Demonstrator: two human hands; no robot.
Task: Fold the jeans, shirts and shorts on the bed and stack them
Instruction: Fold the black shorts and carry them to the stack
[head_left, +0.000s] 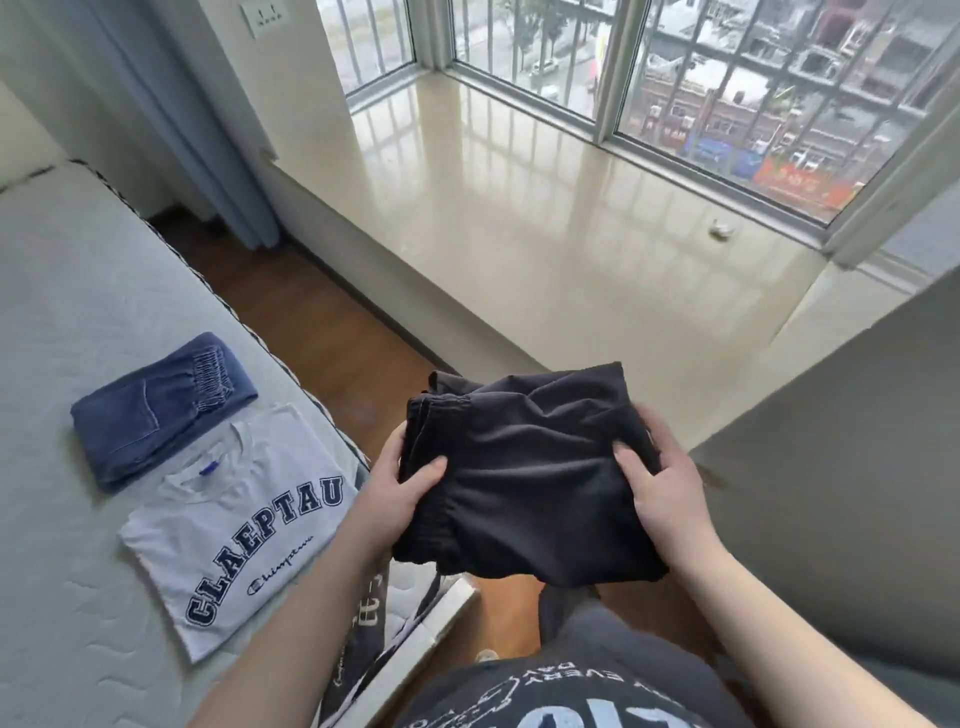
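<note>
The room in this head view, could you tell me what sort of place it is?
Most likely a bedroom in an upper-floor flat: a bare mattress holding folded clothes, a curtain, and a barred bay window overlooking a street.

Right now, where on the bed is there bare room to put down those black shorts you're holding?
Both hands, left and right, hold the black shorts off the bed. The mattress lies bare beyond the folded jeans, toward the curtain, and along its far left. The near edge is crowded: the white T-shirt lies against the jeans.
</note>
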